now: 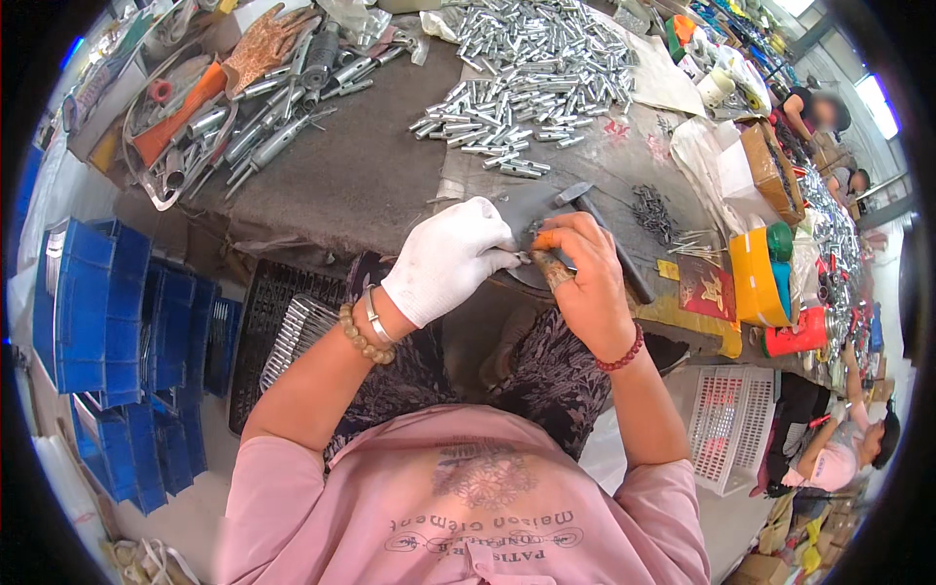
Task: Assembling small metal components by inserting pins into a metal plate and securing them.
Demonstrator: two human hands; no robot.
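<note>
My left hand (444,261), in a white knit glove, is closed with thumb and fingertips together at the bench's front edge. Just beside it, my right hand (588,276) is bare apart from an orange cover and a tan wrap on its fingers, and it is pinched too. The fingertips meet around a small metal piece (525,257), mostly hidden by them. Under and behind the hands sits a grey metal block (526,210). A hammer (614,249) lies against the right hand's far side. Beyond the hands spreads a heap of short silver metal tubes (536,83).
Small dark pins (653,214) lie right of the hammer, near a yellow box (759,278). Tools and an orange glove (268,44) crowd the far left. Blue bins (93,312) and a black crate (263,336) stand left; a white basket (731,429) stands right. Other people work at right.
</note>
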